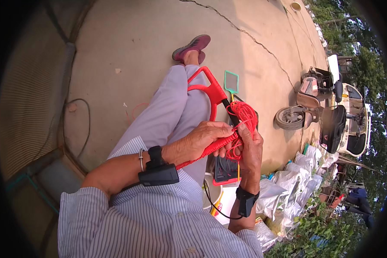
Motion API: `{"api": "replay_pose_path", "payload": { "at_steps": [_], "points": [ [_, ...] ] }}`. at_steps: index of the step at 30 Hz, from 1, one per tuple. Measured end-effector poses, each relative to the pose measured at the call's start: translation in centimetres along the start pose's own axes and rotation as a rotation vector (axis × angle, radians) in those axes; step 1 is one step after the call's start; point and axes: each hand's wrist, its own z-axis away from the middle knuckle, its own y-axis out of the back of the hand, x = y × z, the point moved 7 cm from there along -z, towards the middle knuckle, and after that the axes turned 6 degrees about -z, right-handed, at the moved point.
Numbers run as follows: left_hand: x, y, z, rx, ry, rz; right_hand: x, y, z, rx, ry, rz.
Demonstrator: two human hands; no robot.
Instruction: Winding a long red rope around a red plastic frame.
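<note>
Striped shirt [167,219] closest to the lens on my feed. Beyond it, a bundled red cord [244,115], loosely coiled, is up between the person's two hands, over the lap. Left hand [208,136]: closed down, thumb and forefinger pinched on cord at the edge of the coil. Right hand [251,148]: curled around the near end of the bundle, thumb pressed on the strands. Can't tell which hand the fingertips under the ribbed strip belong to.

At the hands: red frame [215,91] with a loop handle, joined to a black shaft [232,115] running beneath the cord. Ribbed red strip [208,152] slants from the coil under the left hand. Each wrist carries a black strapped unit [159,172].

Containers: black tray [221,173] with red edging just beside the right hand, dark items inside, can't resolve them. White bucket [207,195] next to it, partly behind the person; I can't make out its contents. Row of whitish sacks [284,189] to the right, bulging, fill hidden. Pale round basin [295,6] far off on the concrete, can't see into it.

Also: green-rimmed mesh paddle [231,81] on the ground past the frame, scooter [309,96] parked right, trees [361,56] behind.
</note>
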Motion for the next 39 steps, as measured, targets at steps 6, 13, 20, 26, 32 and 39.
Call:
{"api": "replay_pose_path", "payload": {
  "at_steps": [6,13,20,26,32,39],
  "points": [
    [-0.5,0.1,0.0,-0.021,0.017,0.029,-0.6,-0.1,-0.4,-0.035,-0.001,0.159],
    [-0.6,0.1,1.4,-0.005,-0.046,-0.141,0.4,0.0,-0.2,0.022,0.015,0.025],
    [-0.9,1.3,2.8,0.193,-0.424,-0.386,-0.1,-1.4,2.0,0.205,0.235,0.176],
    [1.6,3.7,5.3,0.709,-0.674,-0.707,0.9,-0.7,1.9,0.276,0.217,0.078],
    [-3.8,4.8,3.0,0.265,0.028,-0.261,1.7,0.2,2.1,0.311,0.212,0.089],
    [-4.6,5.3,2.7,0.417,-0.176,-0.497,2.3,0.1,3.1,0.374,0.255,0.060]
  ]
}}
